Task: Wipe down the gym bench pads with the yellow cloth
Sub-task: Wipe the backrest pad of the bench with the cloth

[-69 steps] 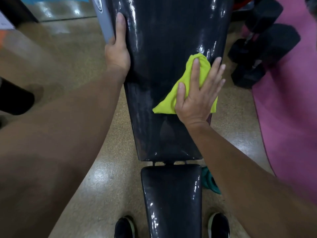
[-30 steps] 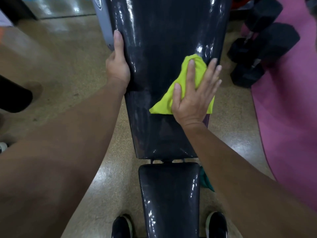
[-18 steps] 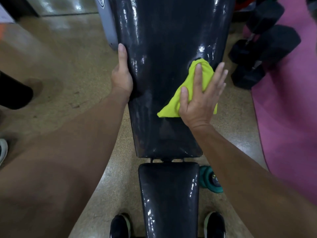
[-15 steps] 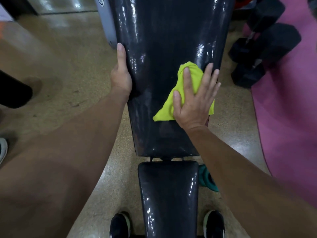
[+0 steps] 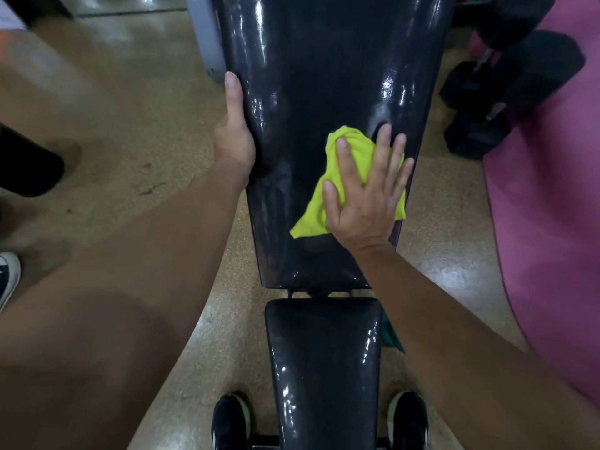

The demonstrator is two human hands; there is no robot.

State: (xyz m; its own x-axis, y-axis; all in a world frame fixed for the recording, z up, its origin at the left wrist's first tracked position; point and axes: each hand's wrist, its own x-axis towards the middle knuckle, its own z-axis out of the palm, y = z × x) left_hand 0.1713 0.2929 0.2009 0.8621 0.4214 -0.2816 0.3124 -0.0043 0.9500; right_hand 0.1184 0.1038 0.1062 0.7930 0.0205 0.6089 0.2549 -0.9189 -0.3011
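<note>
My right hand (image 5: 363, 203) lies flat, fingers straight and spread, pressing the yellow cloth (image 5: 347, 186) against the lower right of the glossy black back pad (image 5: 311, 92), toward 4 o'clock of its surface; my left hand (image 5: 234, 138) takes the pad's left edge at 9 o'clock, thumb up along the rim, its grip wrapped round that edge. The seat pad (image 5: 321, 368) sits at 6 o'clock between my two black shoes (image 5: 229, 420); black dumbbells (image 5: 506, 92) rest at 2 o'clock beside a pink mat (image 5: 552, 222) on the floor.
</note>
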